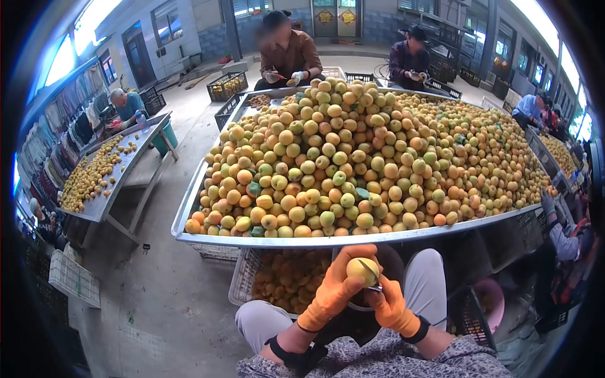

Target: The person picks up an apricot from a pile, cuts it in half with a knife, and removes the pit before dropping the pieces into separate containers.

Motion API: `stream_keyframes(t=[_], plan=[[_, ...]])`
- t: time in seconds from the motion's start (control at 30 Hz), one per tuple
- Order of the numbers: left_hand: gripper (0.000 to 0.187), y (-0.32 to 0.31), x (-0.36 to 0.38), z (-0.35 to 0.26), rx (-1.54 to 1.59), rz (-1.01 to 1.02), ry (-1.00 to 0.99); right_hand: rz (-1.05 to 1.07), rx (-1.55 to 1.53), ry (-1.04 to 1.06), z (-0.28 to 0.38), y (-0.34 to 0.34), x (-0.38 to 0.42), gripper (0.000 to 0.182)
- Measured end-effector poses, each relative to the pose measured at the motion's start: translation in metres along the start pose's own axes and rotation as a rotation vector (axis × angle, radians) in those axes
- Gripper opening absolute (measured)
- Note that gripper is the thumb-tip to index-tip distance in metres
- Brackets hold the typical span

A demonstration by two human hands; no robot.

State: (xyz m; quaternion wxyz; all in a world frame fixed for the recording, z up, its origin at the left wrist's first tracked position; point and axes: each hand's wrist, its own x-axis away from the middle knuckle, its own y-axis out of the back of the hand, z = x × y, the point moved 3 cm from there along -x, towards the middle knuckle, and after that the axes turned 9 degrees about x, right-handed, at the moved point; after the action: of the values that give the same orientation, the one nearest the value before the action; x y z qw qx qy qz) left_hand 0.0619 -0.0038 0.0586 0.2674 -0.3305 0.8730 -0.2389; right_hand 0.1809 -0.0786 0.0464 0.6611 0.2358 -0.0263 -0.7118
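Observation:
My left hand [337, 286], in an orange glove, is closed around a yellow apricot [362, 271]. My right hand [392, 305], gloved the same way, grips a small knife [374, 288] whose blade lies against the fruit. Both hands are above my lap, just in front of the metal rim of a large tray [296, 241]. A high heap of yellow, green and orange apricots [328, 164] fills the tray, with a few green leaves among them.
Under the tray a white crate [242, 277] holds orange fruit pieces. A pink basin [491, 305] and a black crate [472, 318] stand at my right. Two people work across the tray, others at both sides. A second table [135, 151] carries fruit.

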Motion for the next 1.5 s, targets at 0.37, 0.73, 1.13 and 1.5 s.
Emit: stream_keyframes(t=[0.37,0.73,1.13,1.5], plan=[[0.047,0.015,0.001,-0.024,-0.587,0.087,0.183,0.117,0.223,-0.01,-0.019,0.006,0.001,0.035],[0.052,0.009,0.006,-0.015,-0.239,-0.026,0.285,-0.03,0.17,0.092,-0.025,0.006,0.005,0.03],[0.042,0.005,0.004,-0.002,-0.376,-0.028,0.222,-0.22,0.157,0.142,-0.011,0.005,0.004,0.038],[0.049,0.0,0.005,-0.002,-0.2,-0.062,0.218,-0.121,0.212,0.184,-0.021,0.006,-0.002,0.035]])
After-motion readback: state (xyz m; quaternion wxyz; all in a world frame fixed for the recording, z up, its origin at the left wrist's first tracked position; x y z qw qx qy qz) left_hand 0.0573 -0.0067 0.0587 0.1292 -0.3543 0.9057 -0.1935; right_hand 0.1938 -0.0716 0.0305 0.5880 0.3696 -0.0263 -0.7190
